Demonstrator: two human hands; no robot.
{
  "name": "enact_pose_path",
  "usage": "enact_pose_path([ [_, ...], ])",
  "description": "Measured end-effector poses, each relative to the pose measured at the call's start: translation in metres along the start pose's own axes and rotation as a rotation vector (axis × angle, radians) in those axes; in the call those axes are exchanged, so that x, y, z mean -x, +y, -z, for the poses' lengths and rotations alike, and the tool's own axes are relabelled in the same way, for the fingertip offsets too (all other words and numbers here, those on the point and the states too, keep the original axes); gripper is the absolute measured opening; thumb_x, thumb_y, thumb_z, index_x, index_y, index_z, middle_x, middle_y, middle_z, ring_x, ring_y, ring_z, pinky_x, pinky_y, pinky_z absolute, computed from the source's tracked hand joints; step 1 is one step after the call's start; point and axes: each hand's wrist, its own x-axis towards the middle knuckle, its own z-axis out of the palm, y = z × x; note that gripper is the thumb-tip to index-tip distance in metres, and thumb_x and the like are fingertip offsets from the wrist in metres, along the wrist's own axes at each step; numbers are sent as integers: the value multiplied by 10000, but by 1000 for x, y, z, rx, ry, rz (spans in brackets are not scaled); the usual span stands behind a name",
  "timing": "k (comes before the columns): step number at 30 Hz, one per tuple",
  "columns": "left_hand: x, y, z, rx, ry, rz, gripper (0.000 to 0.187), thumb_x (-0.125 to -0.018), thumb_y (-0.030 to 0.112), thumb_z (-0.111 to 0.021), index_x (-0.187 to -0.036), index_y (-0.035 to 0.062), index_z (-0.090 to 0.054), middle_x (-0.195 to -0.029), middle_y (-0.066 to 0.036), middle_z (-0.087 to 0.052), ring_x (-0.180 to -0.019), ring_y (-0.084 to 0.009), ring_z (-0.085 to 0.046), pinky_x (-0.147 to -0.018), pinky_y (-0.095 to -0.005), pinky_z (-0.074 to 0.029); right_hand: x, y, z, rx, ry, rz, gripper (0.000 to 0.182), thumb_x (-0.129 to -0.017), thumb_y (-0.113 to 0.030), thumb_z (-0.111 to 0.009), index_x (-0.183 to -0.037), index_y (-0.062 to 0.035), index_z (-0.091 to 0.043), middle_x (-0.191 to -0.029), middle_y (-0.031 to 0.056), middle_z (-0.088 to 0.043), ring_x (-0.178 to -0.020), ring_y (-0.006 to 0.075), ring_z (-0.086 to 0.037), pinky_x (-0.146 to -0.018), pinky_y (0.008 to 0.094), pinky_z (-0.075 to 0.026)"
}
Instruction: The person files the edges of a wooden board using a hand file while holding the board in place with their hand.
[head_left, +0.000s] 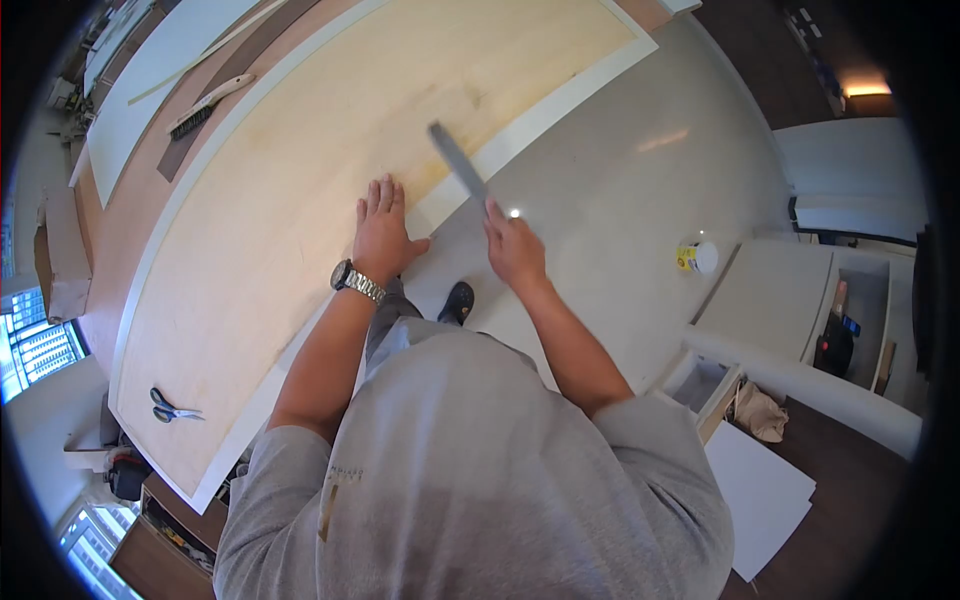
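My left hand (381, 232) lies flat with its fingers stretched out on a large tan board (270, 220) with a white border, close to the board's near edge. A metal watch circles that wrist. My right hand (516, 248) is wrapped round the end of a flat grey file (457, 160). The file points up and to the left, and its far end overlaps the board's white edge in this view. Its handle is hidden in my fist.
A wooden-handled brush (210, 106) lies on a dark strip beyond the board. Scissors (173, 406) rest on the board's lower left corner. On the grey floor (620, 230) at right stands a white and yellow tub (697, 257). White sheets (758, 492) and drawers (697, 382) are at lower right.
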Motion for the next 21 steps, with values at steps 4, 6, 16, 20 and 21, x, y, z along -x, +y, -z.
enact_pose_path([
  [4, 1, -1, -4, 20, 24, 9, 1065, -746, 393, -836, -1556, -34, -291, -1657, -214, -218, -1543, -371, -183, -1243, -517, -192, 47, 4, -5, -4, -63, -10, 374, -1003, -316, -590, -1376, -298, -614, -875, 159, -617, -775, 387, -663, -660, 487, -545],
  [6, 3, 1, -6, 21, 21, 6, 1066, -744, 394, -837, -1555, -33, -292, -1657, -214, -219, -1543, -372, -181, -1244, -516, -192, 26, 0, -12, 9, -34, -4, 384, -1000, -318, -595, -1383, -300, -610, -871, 156, -614, -784, 381, -666, -664, 483, -548],
  [16, 3, 0, -3, 14, 15, 16, 1064, -748, 405, -831, -1551, -41, -295, -1658, -217, -212, -1545, -370, -176, -1245, -516, -191, 34, -3, -5, -4, -92, 0, 400, -998, -326, -586, -1396, -293, -601, -877, 150, -616, -782, 376, -658, -683, 477, -544],
  [20, 3, 0, -2, 7, 4, 13, 1063, -752, 407, -829, -1553, -39, -291, -1664, -212, -197, -1548, -365, -169, -1247, -512, -186, -36, -8, -16, -12, 43, 17, 421, -989, -318, -603, -1409, -291, -593, -862, 140, -604, -768, 372, -657, -684, 480, -545],
  [21, 3, 0, 0, -8, -11, 12, 1061, -754, 407, -827, -1553, -39, -291, -1664, -212, -196, -1549, -365, -166, -1247, -512, -183, -32, -7, -16, 6, 46, 29, 417, -987, -313, -608, -1402, -289, -600, -854, 138, -601, -761, 370, -657, -678, 479, -546],
])
